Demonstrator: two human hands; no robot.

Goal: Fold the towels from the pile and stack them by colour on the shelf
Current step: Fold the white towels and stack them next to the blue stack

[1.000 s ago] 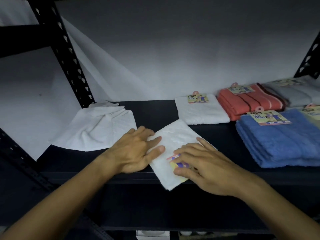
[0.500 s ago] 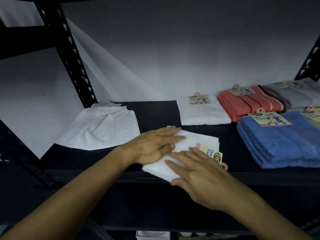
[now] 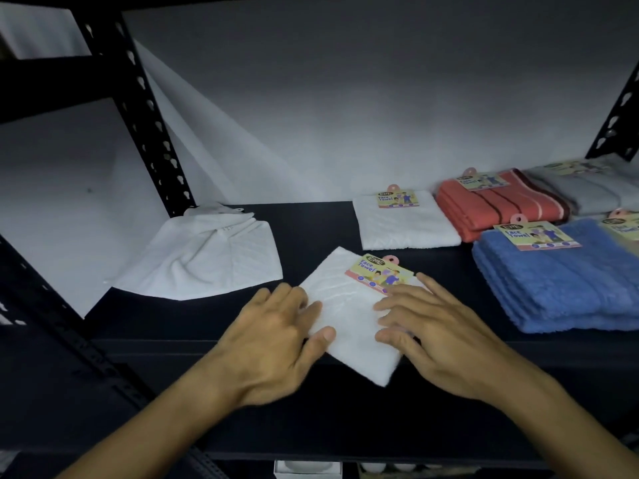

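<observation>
Both hands, left hand [image 3: 276,344] and right hand [image 3: 439,340], fingers flat, are pressing folded white towel [image 3: 349,316]; next: stacking onto far white stack [image 3: 404,223].

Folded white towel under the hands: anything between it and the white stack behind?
Nothing visible. Bare shelf separates the folded white towel, under the left hand and right hand, from the white stack.

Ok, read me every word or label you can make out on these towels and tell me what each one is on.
"ENE" and "Face Towel": card tag on the folded white towel under both hands.
"ENE Face Towel": tag on the white towel behind.
"ENE Face Towel": tag on the blue towel.
Tags on the red towel and grey towel: too blurred.
</observation>
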